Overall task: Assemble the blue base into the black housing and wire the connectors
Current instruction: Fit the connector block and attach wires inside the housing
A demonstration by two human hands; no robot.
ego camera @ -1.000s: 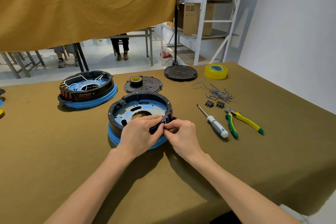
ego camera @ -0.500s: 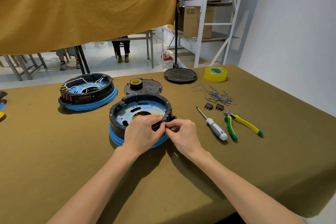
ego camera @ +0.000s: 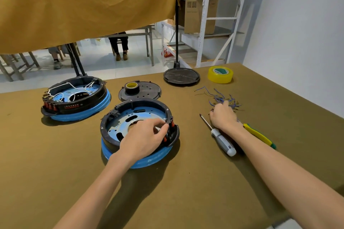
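Centre frame, left hand grips the black housing rim; right hand, fingers curled, reaches the blue wires at right; whether it holds any is unclear.

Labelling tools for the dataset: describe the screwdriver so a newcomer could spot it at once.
On the olive-brown table, look right of the near blue-and-black round unit, just under the right hand. The screwdriver lies there on a diagonal, thin metal shaft pointing away. Its grey-and-white handle sets it apart from the yellow-green pliers beside it.

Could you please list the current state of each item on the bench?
Near black housing on blue base: unwired, left hand grips its rim.
Far black-and-blue assembly: wired.
Right hand: reaching into the blue wire pile.
White-handled screwdriver: lying unused.
Yellow tape roll: lying flat.
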